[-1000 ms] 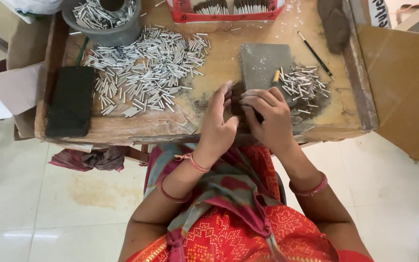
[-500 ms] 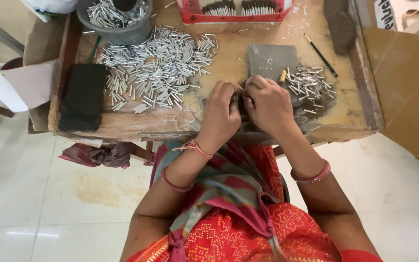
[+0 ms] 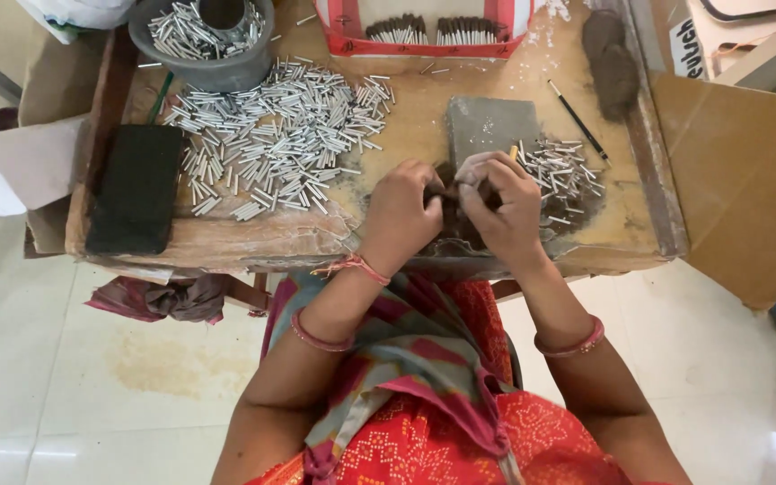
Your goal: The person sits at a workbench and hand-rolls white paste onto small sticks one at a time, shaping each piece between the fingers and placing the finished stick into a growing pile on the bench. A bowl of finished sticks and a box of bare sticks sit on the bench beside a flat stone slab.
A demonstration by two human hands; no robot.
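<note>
My left hand (image 3: 404,214) and my right hand (image 3: 499,203) meet over the near edge of a low wooden worktable (image 3: 253,238). Their fingertips pinch together on a small dark lump of clay-like paste (image 3: 449,205), and most of it is hidden by the fingers. A grey stone slab (image 3: 489,125) lies just beyond the hands. A small heap of short silver tubes (image 3: 564,172) sits right of my right hand. A much larger spread of silver tubes (image 3: 285,135) covers the table left of my left hand.
A grey bowl of tubes (image 3: 204,34) stands at the back left. A red tray with dark sticks (image 3: 433,32) is at the back centre. A black block (image 3: 136,187) lies at the left, a thin dark stick (image 3: 578,121) and dark lumps (image 3: 612,67) at the right, beside cardboard (image 3: 738,180).
Both hands have drawn closer together and curled tighter over the dark paste in front of the slab. The camera view has shifted slightly.
</note>
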